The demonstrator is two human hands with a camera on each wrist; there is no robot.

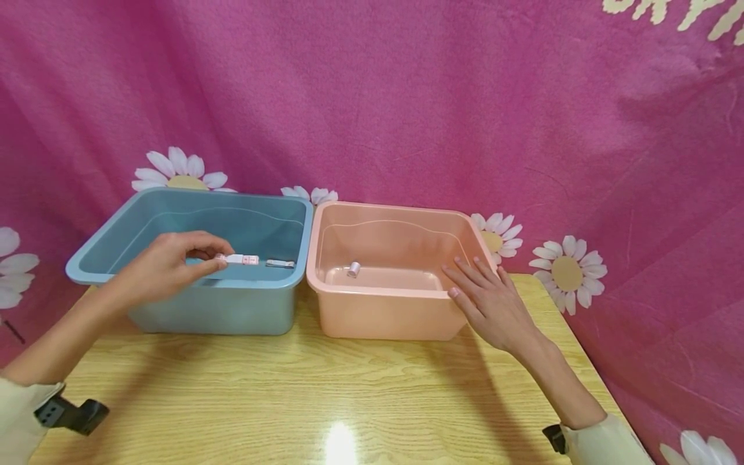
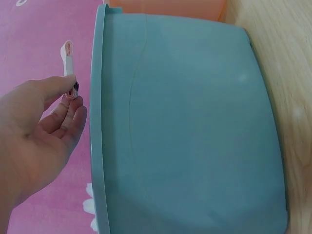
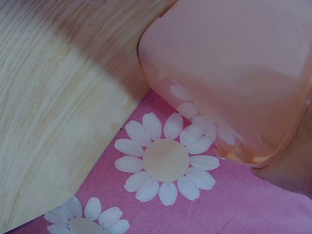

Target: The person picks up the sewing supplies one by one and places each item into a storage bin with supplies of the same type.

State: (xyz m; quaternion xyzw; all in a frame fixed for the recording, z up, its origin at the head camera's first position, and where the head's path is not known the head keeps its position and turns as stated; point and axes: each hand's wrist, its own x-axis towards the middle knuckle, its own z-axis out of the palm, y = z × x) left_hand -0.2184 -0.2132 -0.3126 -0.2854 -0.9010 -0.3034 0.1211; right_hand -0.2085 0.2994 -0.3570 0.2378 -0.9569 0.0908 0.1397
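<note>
My left hand [image 1: 174,261] pinches one end of a small folded white tape with red print [image 1: 241,259] between thumb and fingers, over the front of the blue bin [image 1: 215,284]. In the left wrist view the tape [image 2: 68,66] stands out past the thumb, with looped ends and a plain white middle. Near its free end in the head view, a silver nail clipper [image 1: 280,263] lies inside the blue bin. My right hand [image 1: 491,303] rests with spread, straight fingers over the right front rim of the pink bin [image 1: 383,316]. A small pale cylinder [image 1: 354,268] lies in that bin.
Both bins stand side by side on a wood-grain table [image 1: 360,394], their rims almost meeting. A magenta cloth [image 1: 395,103] with white daisies hangs close behind them and down the right side. The table's right edge runs just past the pink bin.
</note>
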